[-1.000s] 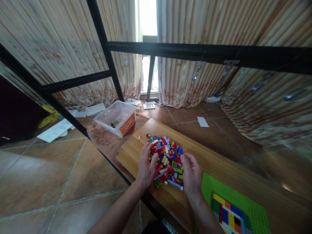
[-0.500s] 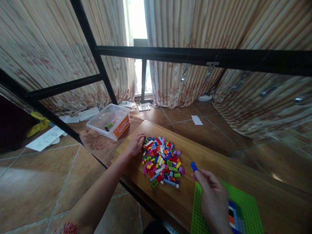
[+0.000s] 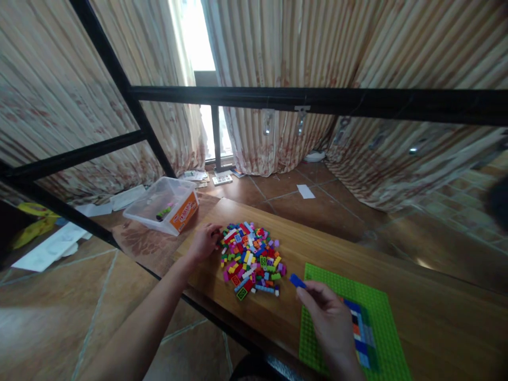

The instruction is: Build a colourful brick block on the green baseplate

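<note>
Between the thumb and fingers of my right hand (image 3: 327, 315) is a blue building brick (image 3: 297, 281), pointing towards the pile. That hand is over the green studded baseplate (image 3: 369, 301) and covers part of it. On the plate, a flat patch of blue, white, black and orange bricks (image 3: 362, 336) shows beside my wrist. My left hand (image 3: 205, 241) is at the left edge of a heap of loose coloured bricks (image 3: 251, 259), its fingers curled in. Whatever those fingers hold, if anything, is hidden.
The wooden board (image 3: 317, 241) carries the heap and the baseplate. A clear plastic box (image 3: 161, 203) with an orange label and a few bricks inside stands behind my left hand. A black metal frame (image 3: 278, 98) runs across in front of the curtains. Papers (image 3: 305, 191) lie on the tiled floor.
The view has turned to the right, so more of the baseplate shows. My right hand still holds the blue brick, which is now tilted flatter. My left fingers look more curled.
</note>
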Demonstrator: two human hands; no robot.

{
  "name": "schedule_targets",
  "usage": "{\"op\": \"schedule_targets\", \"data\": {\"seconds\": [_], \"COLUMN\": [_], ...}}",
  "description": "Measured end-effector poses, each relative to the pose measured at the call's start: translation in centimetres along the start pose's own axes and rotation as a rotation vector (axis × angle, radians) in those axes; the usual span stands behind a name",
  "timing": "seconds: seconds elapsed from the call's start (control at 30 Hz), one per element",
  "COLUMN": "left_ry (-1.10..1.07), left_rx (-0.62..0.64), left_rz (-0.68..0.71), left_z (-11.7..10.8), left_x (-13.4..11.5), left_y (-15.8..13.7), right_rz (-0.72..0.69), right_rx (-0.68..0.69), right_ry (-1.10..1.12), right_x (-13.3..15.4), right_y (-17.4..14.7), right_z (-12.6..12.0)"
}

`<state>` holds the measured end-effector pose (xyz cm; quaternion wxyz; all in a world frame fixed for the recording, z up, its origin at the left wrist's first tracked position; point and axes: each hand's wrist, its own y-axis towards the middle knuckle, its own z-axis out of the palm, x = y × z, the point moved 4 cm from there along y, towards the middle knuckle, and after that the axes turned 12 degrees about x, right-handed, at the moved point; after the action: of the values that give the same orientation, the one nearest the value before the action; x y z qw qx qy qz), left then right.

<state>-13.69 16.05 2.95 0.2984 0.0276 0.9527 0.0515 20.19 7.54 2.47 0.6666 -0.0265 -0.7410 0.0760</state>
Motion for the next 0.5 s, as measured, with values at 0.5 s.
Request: {"op": "schedule_targets", "data": {"seconds": [0.5], "left_ry": [-1.229], "left_rx": [0.042], "left_rz": [-0.199], "left_z": [5.1], "left_x": [-13.2], "left_y": [-10.3], "right_rz": [-0.096], "right_rx": [-0.032], "right_ry": [-0.942], "right_x": [-0.2], "right_y": [-1.6], "right_z": [2.2]}}
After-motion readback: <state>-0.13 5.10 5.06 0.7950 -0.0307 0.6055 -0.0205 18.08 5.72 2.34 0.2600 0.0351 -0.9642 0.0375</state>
